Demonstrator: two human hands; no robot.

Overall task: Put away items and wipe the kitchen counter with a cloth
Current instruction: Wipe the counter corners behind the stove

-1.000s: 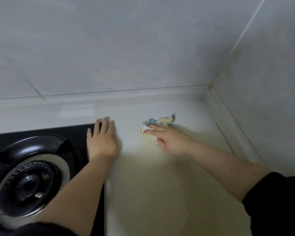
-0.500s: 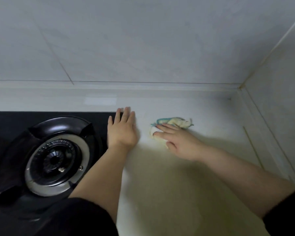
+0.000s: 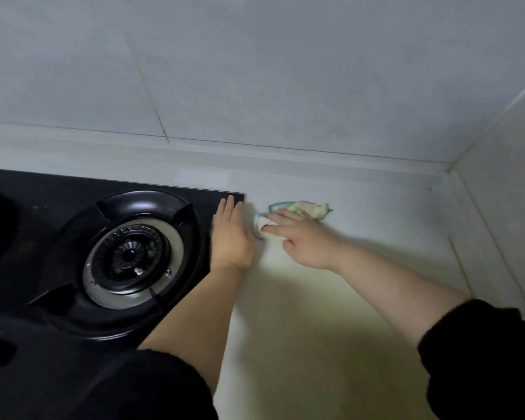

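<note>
1. Left hand (image 3: pixel 232 237) - flat, fingers straight and together, resting on the counter (image 3: pixel 315 344) at the stove (image 3: pixel 43 207) edge.
2. Right hand (image 3: pixel 303 242) - fingers stretched out, pressing the cloth (image 3: pixel 314 209) down.
3. Cloth lies bunched under the right fingers, just beside the left hand.
4. Half a second ago a gap separated cloth and left hand; now it's closed.

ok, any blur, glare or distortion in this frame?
Head view: motion smear where the left hand meets the cloth; soft shadow across the near counter; highlights on the burner ring; wide-angle skew slants the wall lines.
</note>
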